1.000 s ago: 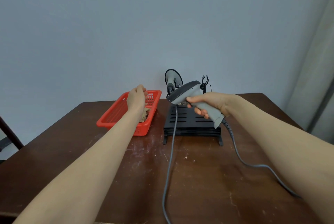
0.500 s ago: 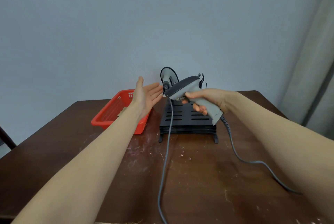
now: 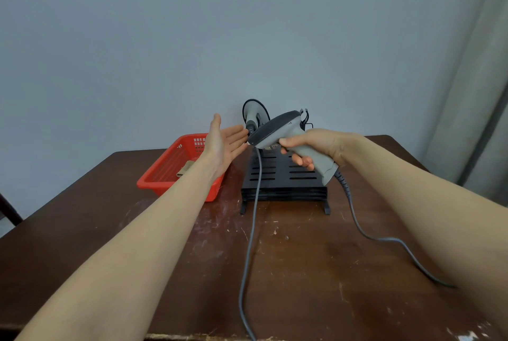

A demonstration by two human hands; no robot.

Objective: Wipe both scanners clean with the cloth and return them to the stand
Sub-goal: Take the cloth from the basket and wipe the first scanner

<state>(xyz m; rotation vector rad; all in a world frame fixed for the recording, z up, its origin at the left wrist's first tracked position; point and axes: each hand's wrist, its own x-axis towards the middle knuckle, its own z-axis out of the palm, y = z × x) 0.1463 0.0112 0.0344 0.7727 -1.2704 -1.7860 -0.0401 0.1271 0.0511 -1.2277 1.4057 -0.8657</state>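
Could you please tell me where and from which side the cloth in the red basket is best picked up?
Probably from straight above, pinching the visible end of the cloth. It lies low on the floor of the red basket, whose walls block a sideways approach. The left hand is open and free; the forearm hides the rest of the cloth.

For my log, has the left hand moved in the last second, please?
Yes: the left hand rose out of the red plastic basket toward the black stand.
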